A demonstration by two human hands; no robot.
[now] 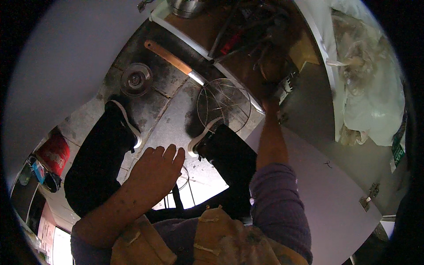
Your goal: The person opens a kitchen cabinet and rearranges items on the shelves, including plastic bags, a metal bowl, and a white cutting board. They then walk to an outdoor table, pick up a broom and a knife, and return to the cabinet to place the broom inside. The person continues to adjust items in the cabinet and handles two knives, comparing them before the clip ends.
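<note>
My left hand [157,169] hangs between my knees, palm down, holding nothing, with its fingers slightly apart. My right hand [271,103] reaches into the dark interior of a low cabinet [195,28]. Its fingers are lost in shadow, so I cannot tell whether they hold anything. Near it is a pale toothed or slotted piece [286,87], its kind unclear. Deeper inside lies a tangle of dark utensils, among them a red item [231,43]. On the floor by my shoe rests a round wire skimmer [225,106] with a wooden handle [169,58].
A round, transparent lid [135,79] lies on the tiled floor [165,112]. A metal pot [187,7] stands in the cabinet. The hinged cabinet door [324,185] is open at right, below clear plastic bags [371,99]. A red container [54,154] is at left.
</note>
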